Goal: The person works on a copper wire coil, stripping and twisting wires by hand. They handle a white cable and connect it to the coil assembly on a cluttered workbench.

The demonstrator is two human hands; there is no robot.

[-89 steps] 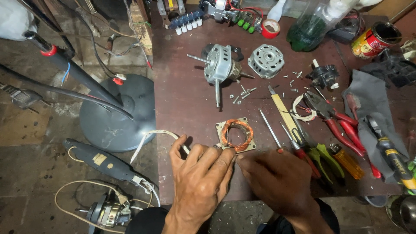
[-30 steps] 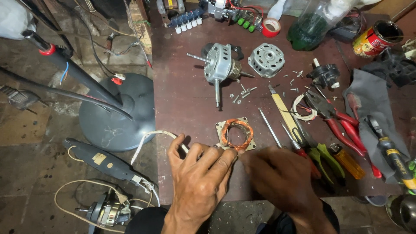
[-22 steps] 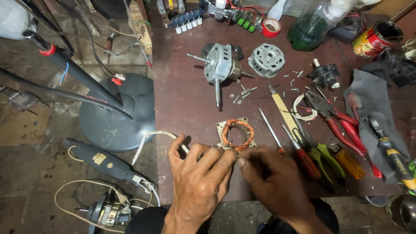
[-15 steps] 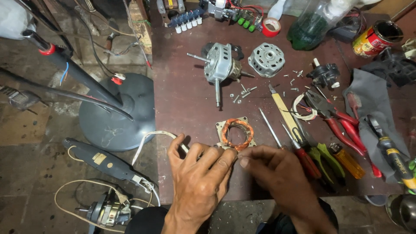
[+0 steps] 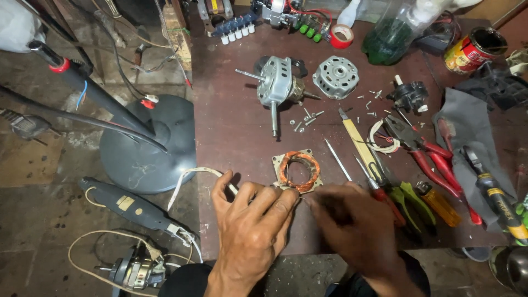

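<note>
A square motor stator with copper windings (image 5: 297, 170) lies near the front of the dark red table (image 5: 236, 137). My left hand (image 5: 250, 225) rests just in front of it, fingertips pinching at its near edge, where a white cable (image 5: 192, 175) runs in. My right hand (image 5: 357, 228) is beside it on the right, fingers closed at the same corner; what they pinch is too small to tell.
A silver motor with shaft (image 5: 275, 88), a round motor cover (image 5: 336, 77), loose screws (image 5: 305, 118), screwdrivers (image 5: 336, 158), red pliers (image 5: 423, 154), a yellow knife (image 5: 360, 143), a tin can (image 5: 470, 50) and red tape (image 5: 341, 36) lie on the table. A fan base (image 5: 146, 146) stands left.
My right hand drifted slightly, its fingers coming in against the stator's near right corner next to my left fingertips. The left hand and stator stayed put.
</note>
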